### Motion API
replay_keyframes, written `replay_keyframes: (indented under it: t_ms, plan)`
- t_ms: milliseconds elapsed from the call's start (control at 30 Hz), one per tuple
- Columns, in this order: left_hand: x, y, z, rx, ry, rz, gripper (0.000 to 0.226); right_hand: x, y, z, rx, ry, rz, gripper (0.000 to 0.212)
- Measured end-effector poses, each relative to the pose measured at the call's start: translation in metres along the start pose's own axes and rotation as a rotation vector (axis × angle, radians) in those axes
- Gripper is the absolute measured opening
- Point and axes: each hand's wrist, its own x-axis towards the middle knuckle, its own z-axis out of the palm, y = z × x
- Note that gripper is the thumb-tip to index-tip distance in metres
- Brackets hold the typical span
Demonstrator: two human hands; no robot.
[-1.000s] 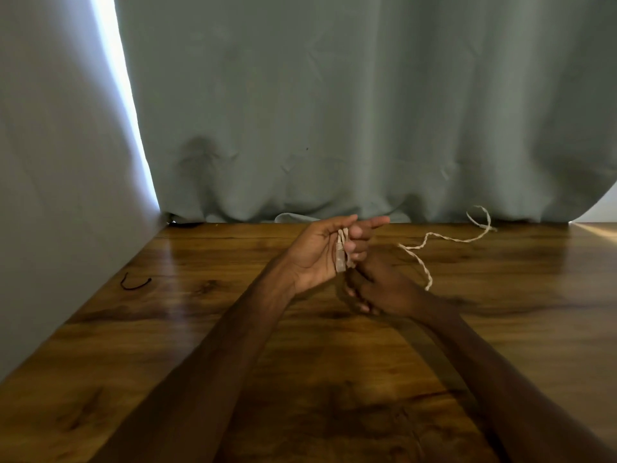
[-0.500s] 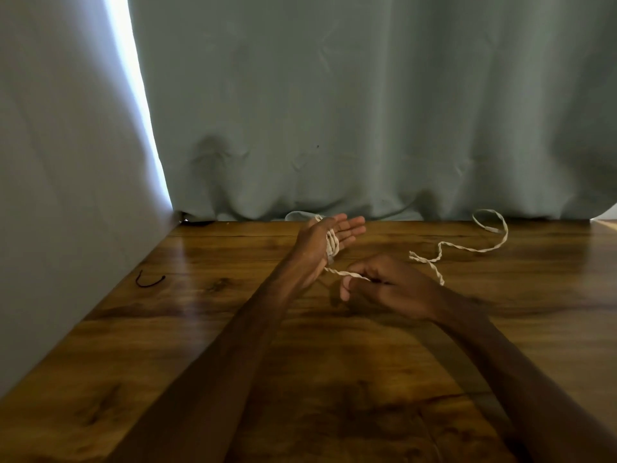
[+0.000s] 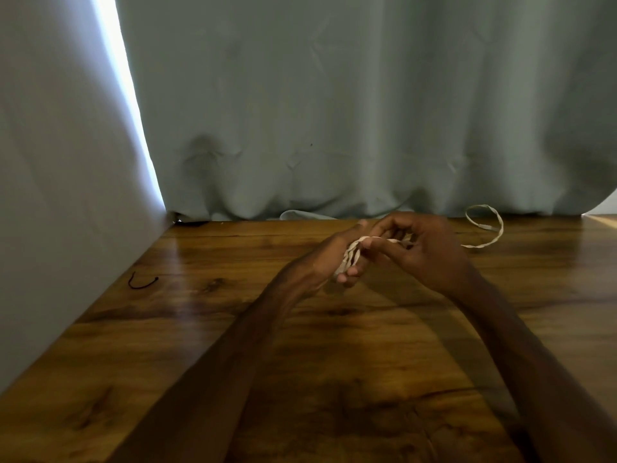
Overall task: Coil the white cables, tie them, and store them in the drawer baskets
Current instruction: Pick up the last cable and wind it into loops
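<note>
Dim and muted overall, with a cool grey cast across the curtain (image 3: 334, 111). Lit mainly from a blown-out strip of daylight (image 3: 133, 105) at the far left, between two panels of cloth. Pale sheen on the table (image 3: 207, 345) below that strip, spreading nearward along the left side; a small bright patch at the far right edge. Soft dark shadows beneath both forearms and under the left hand (image 3: 320, 262) and right hand (image 3: 427, 252). Slightly soft throughout; fingers (image 3: 384, 243) smeared by motion, strands of the cable (image 3: 350, 257) hard to separate there. Bowed toward the edges by the wide lens, the left panel leaning inward.
</note>
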Motion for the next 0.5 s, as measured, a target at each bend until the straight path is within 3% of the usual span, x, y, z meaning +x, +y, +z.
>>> replay_keyframes:
  t_ms: [100, 367, 500]
  plan:
    - [-0.001, 0.007, 0.002, -0.049, -0.139, -0.068, 0.081, 0.002, 0.006, -0.006, -0.001, 0.022, -0.049, 0.017]
    - [-0.014, 0.023, -0.008, -0.283, -0.351, 0.029, 0.049, 0.0, 0.02, -0.01, 0.014, 0.006, -0.02, 0.026]
    - [-0.015, 0.026, 0.002, -0.443, -0.419, 0.079, 0.038, -0.001, 0.029, -0.001, 0.062, -0.088, 0.041, 0.028]
